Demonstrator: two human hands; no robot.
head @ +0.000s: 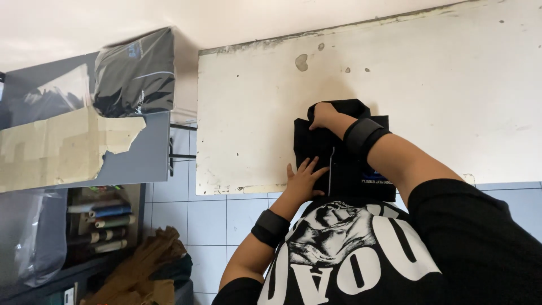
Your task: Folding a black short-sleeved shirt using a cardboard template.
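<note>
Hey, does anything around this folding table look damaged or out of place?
Yes. The grey table on the left has its brown covering torn, with a jagged edge. The white table is stained and chipped along its edges. The black garment under both hands looks fine.

The black garment (339,152) on the white table (254,113) looked like soft matt cloth, while the table's painted top was matt, chipped and stained. Left of the table, a glossy clear plastic bag (135,73) wrapped dark cloth, lying on a smooth grey board (149,152) patched with torn matt brown paper (62,147).
</note>
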